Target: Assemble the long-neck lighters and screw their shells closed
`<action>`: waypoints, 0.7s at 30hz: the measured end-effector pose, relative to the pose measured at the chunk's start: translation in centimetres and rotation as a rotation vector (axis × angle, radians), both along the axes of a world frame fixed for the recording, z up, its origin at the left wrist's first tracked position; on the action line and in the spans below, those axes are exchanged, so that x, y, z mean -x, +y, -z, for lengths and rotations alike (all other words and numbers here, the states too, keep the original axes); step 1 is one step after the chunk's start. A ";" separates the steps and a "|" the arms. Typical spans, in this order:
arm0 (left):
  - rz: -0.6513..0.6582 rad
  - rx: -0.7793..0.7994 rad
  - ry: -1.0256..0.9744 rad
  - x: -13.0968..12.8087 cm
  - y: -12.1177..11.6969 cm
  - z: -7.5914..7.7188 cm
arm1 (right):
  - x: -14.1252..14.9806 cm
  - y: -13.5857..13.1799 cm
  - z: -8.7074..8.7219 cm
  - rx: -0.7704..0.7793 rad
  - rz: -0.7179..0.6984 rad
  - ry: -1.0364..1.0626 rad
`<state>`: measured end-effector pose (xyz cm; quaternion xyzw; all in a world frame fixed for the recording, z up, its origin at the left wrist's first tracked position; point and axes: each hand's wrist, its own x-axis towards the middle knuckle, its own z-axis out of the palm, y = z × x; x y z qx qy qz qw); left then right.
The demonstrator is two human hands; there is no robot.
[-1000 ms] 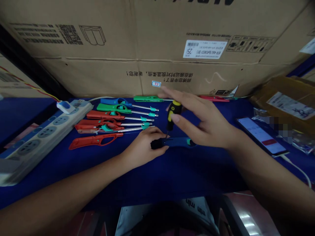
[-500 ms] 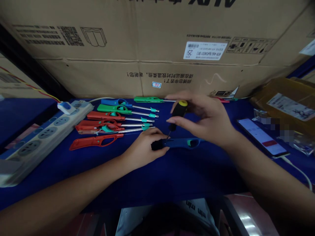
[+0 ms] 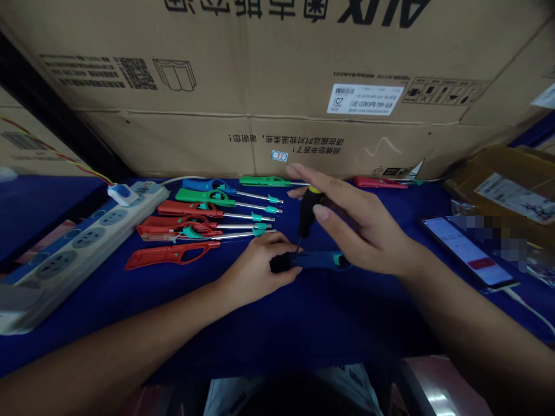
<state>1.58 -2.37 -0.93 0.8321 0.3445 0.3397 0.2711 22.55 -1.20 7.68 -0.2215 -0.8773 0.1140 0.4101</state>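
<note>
My left hand [image 3: 256, 270] is closed around the butt end of a blue gas lighter [image 3: 317, 260], held level just above the blue tabletop. In my right hand [image 3: 373, 231] is a small screwdriver [image 3: 307, 212] with a black handle and a yellow cap, gripped between thumb and fingers. The screwdriver stands nearly upright, its thin shaft reaching down to the lighter's body beside my left fingertips. Whatever the tip touches is too small to make out. My right hand hides the far end of the blue lighter.
Several red, green and blue lighters [image 3: 208, 197] lie in a row at the left, beside a white power strip [image 3: 87, 245]. A green lighter [image 3: 264, 181] and a red one [image 3: 381, 182] lie along the big carton [image 3: 277, 124]. A phone [image 3: 468, 251] lies at the right, near a brown box [image 3: 507, 179].
My right hand has turned around the screwdriver, its fingers stretching farther forward and its palm lower. The screwdriver is more upright. My left hand keeps its hold on the lighter. The view has shifted slightly.
</note>
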 end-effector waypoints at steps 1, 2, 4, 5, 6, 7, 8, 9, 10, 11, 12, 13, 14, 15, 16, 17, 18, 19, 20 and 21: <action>0.001 0.000 0.000 0.0 0.0 0.0 | 0.0 0.1 0.0 0.052 -0.039 -0.005; 0.000 -0.002 0.001 0.0 0.0 0.0 | 0.0 0.1 0.1 0.078 -0.047 0.012; -0.007 0.000 0.006 0.0 0.0 0.0 | 0.1 0.3 0.2 0.020 0.021 0.083; -0.012 0.004 0.009 -0.1 0.0 0.0 | 0.2 0.3 0.3 -0.044 0.072 0.118; -0.014 0.008 0.013 -0.1 0.0 0.0 | 0.2 0.3 0.3 -0.100 0.115 0.138; -0.015 0.010 0.015 -0.1 0.0 0.0 | 0.2 0.3 0.4 -0.130 0.133 0.142; -0.012 0.010 0.018 -0.1 -0.1 0.0 | 0.1 0.3 0.3 -0.120 0.121 0.128; -0.008 0.009 0.020 -0.1 -0.1 -0.1 | 0.1 0.3 0.3 -0.071 0.085 0.104; -0.003 0.007 0.021 -0.1 -0.1 -0.1 | 0.0 0.2 0.3 0.000 0.036 0.081; 0.000 0.006 0.021 -0.1 -0.1 -0.2 | -0.1 0.2 0.2 0.069 -0.010 0.068; 0.001 0.006 0.022 -0.1 -0.1 -0.2 | -0.2 0.2 0.2 0.105 -0.034 0.077; -0.003 0.006 0.023 -0.1 -0.1 -0.2 | -0.2 0.2 0.2 0.106 -0.024 0.100; -0.008 0.004 0.026 -0.1 -0.1 -0.3 | -0.3 0.3 0.2 0.077 0.017 0.129; -0.012 0.002 0.030 -0.1 -0.1 -0.3 | -0.3 0.3 0.3 0.032 0.073 0.156; -0.012 0.001 0.035 -0.1 -0.1 -0.3 | -0.3 0.3 0.3 0.004 0.119 0.168; -0.009 -0.001 0.038 -0.1 -0.1 -0.2 | -0.4 0.4 0.4 0.005 0.134 0.162; -0.004 -0.001 0.039 -0.1 -0.1 -0.2 | -0.5 0.4 0.4 0.040 0.114 0.144; 0.001 0.000 0.038 -0.1 -0.1 -0.2 | -0.6 0.4 0.4 0.097 0.066 0.124; 0.004 0.002 0.036 -0.1 -0.1 -0.1 | -0.7 0.4 0.4 0.153 0.007 0.113; 0.001 0.002 0.035 -0.1 0.0 -0.1 | -0.8 0.4 0.5 0.189 -0.037 0.113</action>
